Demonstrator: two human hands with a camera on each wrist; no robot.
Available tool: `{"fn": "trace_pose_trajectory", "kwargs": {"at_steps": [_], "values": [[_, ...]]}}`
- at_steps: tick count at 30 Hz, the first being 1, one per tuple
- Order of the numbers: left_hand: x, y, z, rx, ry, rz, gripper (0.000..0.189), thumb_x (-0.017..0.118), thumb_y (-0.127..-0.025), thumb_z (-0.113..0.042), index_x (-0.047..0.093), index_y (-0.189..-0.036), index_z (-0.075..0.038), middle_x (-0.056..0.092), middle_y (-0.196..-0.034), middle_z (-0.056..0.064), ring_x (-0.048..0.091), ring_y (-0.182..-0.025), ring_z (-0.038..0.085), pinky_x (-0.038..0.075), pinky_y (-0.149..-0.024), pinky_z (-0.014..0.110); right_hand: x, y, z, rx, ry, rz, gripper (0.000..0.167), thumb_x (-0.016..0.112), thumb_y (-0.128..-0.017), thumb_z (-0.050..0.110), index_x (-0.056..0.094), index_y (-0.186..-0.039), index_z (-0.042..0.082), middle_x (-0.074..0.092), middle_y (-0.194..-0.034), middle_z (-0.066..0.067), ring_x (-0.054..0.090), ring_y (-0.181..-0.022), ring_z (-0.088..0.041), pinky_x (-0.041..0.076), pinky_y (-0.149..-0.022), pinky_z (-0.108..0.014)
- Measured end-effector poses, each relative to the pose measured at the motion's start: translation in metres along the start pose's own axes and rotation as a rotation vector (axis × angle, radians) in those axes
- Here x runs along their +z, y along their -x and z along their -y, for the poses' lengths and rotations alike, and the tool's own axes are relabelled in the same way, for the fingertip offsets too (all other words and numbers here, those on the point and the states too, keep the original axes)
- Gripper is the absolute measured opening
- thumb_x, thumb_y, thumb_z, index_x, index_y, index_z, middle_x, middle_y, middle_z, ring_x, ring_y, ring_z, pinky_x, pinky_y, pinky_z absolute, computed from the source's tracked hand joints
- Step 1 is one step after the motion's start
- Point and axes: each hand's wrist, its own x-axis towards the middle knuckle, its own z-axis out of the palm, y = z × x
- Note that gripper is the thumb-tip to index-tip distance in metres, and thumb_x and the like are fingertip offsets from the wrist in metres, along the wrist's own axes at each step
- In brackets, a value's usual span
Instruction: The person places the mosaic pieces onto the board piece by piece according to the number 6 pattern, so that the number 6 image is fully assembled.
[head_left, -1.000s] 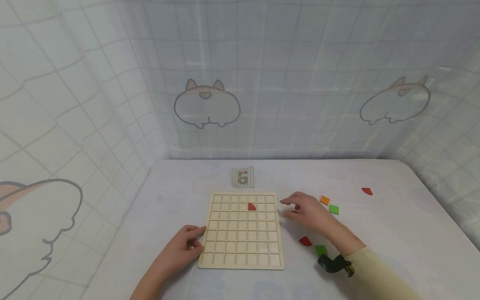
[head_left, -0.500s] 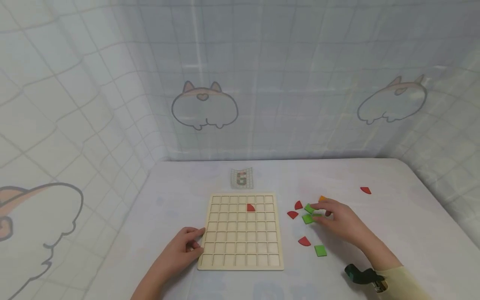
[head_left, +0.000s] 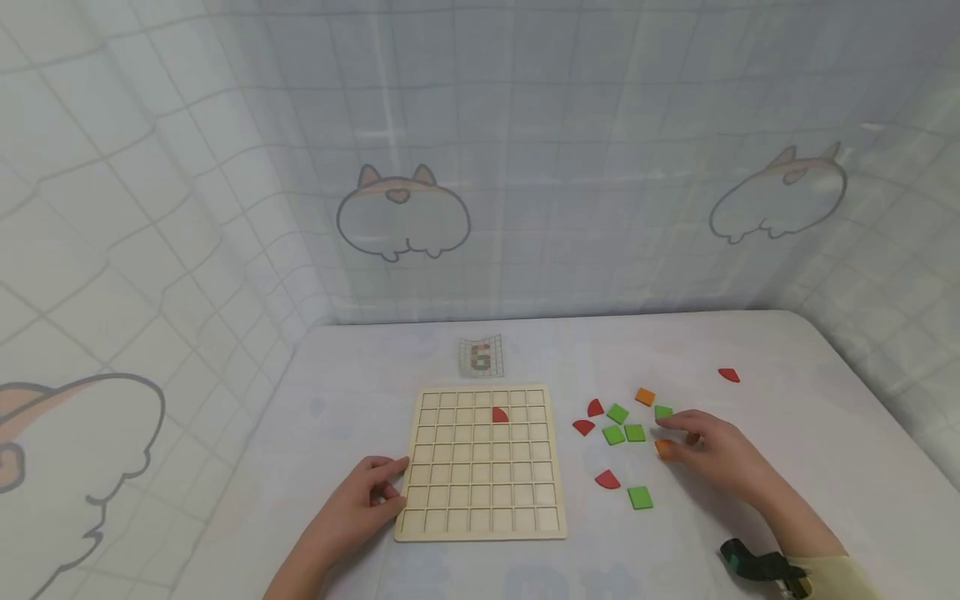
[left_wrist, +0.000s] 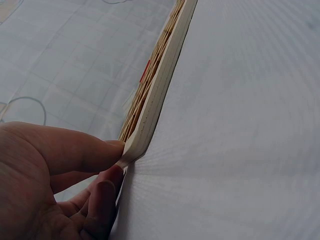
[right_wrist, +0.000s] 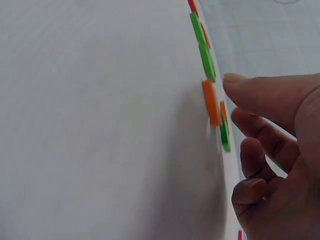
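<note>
A pale wooden grid board [head_left: 480, 535] lies on the table with one red quarter-circle piece [head_left: 499, 415] in an upper cell. My left hand [head_left: 363, 500] rests against the board's left edge, thumb and index tips touching it. In the left wrist view the thumb [left_wrist: 90, 152] meets the board's corner [left_wrist: 137, 145]. My right hand [head_left: 712, 454] hovers low over the loose pieces, thumb and fingers apart. Its thumb is beside an orange square tile [head_left: 663, 449], and its index tip is by a green square tile [head_left: 663, 412]. Whether they touch is unclear.
Several green tiles [head_left: 634, 432], red quarter-circles [head_left: 583, 427] and another orange tile [head_left: 645, 397] are scattered right of the board. One red piece [head_left: 729, 375] lies farther back. A small patterned card [head_left: 481, 357] sits behind the board. White curtains [head_left: 525, 208] stand around the table.
My right hand has moved from the board's right edge rightward over the tiles. Red and green pieces beside the board, hidden by it earlier, now show. The left hand stays at the board.
</note>
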Motion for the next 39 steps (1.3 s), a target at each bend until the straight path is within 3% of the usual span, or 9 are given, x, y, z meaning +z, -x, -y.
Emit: {"fn": "trace_pose_trajectory", "kwargs": {"at_steps": [3, 8, 16, 27, 39], "values": [[0.0, -0.0003, 0.0003, 0.002, 0.0, 0.004, 0.052, 0.078, -0.083, -0.007, 0.064, -0.132, -0.008, 0.053, -0.116, 0.0, 0.056, -0.083, 0.011, 0.045, -0.069, 0.025, 0.0007, 0.0037, -0.006, 0.003, -0.009, 0.013, 0.039, 0.08, -0.084, 0.02, 0.072, -0.121, 0.013, 0.063, -0.119, -0.005, 0.056, -0.097, -0.021, 0.05, -0.08, -0.039], [0.0001, -0.0009, 0.0001, -0.007, -0.007, 0.0, 0.052, 0.078, -0.082, -0.007, 0.064, -0.132, -0.009, 0.054, -0.116, 0.0, 0.055, -0.082, 0.011, 0.044, -0.068, 0.025, 0.0015, 0.0057, -0.0105, 0.0, -0.013, 0.037, 0.039, 0.08, -0.083, 0.023, 0.072, -0.121, 0.016, 0.06, -0.115, -0.003, 0.051, -0.093, -0.02, 0.048, -0.077, -0.037], [0.0018, -0.0014, 0.0009, -0.017, -0.006, -0.007, 0.051, 0.078, -0.083, -0.008, 0.064, -0.132, -0.01, 0.054, -0.115, -0.001, 0.056, -0.082, 0.011, 0.045, -0.068, 0.025, 0.0042, 0.0042, -0.0117, -0.007, 0.042, 0.055, 0.027, 0.08, -0.084, 0.025, 0.076, -0.11, 0.019, 0.057, -0.107, -0.001, 0.052, -0.096, -0.021, 0.048, -0.08, -0.041], [0.0016, -0.0012, 0.0012, -0.019, -0.016, -0.014, 0.052, 0.079, -0.082, -0.008, 0.065, -0.132, -0.01, 0.054, -0.115, -0.001, 0.055, -0.082, 0.011, 0.044, -0.067, 0.025, 0.0064, 0.0051, -0.0081, -0.046, 0.093, 0.027, 0.024, 0.082, -0.082, 0.031, 0.076, -0.104, 0.02, 0.06, -0.099, 0.007, 0.053, -0.088, -0.015, 0.05, -0.077, -0.036], [0.0006, 0.0003, -0.0013, -0.015, -0.001, -0.006, 0.053, 0.078, -0.083, -0.007, 0.063, -0.133, -0.009, 0.053, -0.115, 0.0, 0.055, -0.083, 0.012, 0.043, -0.067, 0.025, 0.0053, 0.0041, -0.0025, -0.104, 0.132, -0.018, 0.023, 0.082, -0.081, 0.021, 0.074, -0.102, 0.018, 0.063, -0.095, 0.01, 0.053, -0.083, -0.013, 0.05, -0.073, -0.034]]}}
